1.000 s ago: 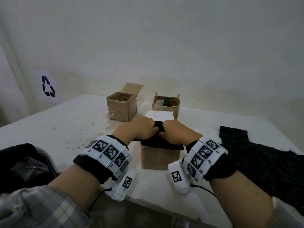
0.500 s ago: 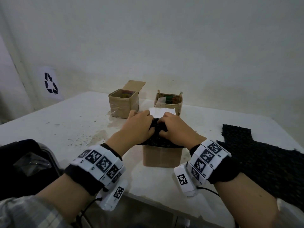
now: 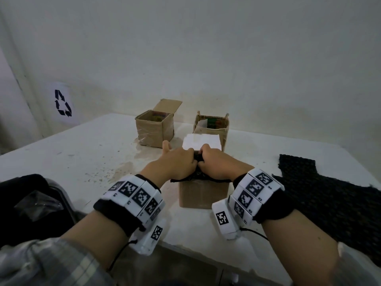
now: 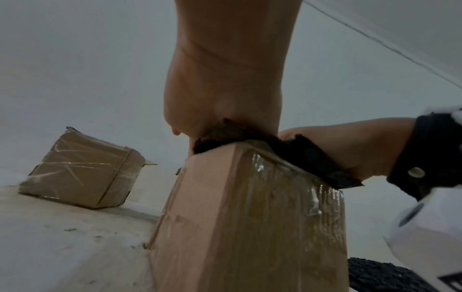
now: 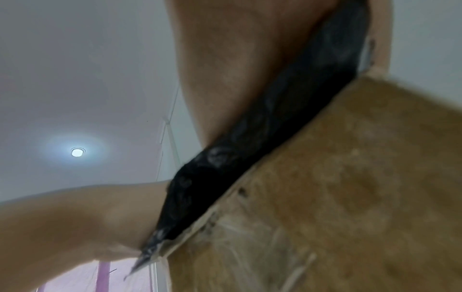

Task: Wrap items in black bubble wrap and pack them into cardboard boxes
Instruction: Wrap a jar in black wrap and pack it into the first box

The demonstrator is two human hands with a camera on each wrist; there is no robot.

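The near cardboard box (image 3: 203, 195) stands at the table's front edge with a bundle of black bubble wrap (image 3: 196, 176) filling its open top. My left hand (image 3: 175, 164) and right hand (image 3: 218, 164) lie side by side on the bundle, fingers curled down into the wrap and gripping it. The left thumb sticks out forward. The box's white flap (image 3: 202, 143) stands open behind the hands. In the left wrist view wrap edges (image 4: 275, 144) spill over the box rim (image 4: 250, 217). The right wrist view shows wrap (image 5: 250, 158) squeezed between my palm and the box (image 5: 350, 177). The wrapped item is hidden.
Two more open cardboard boxes stand at the back, one at the left (image 3: 153, 129) and one at the right (image 3: 212, 124), both with things inside. A loose sheet of black bubble wrap (image 3: 329, 199) lies on the table to the right. A black bag (image 3: 31, 203) sits at the near left.
Both hands have stayed on the wrap on top of the near box. They have slid a little toward the far side, and the fingers have curled down into the wrap.
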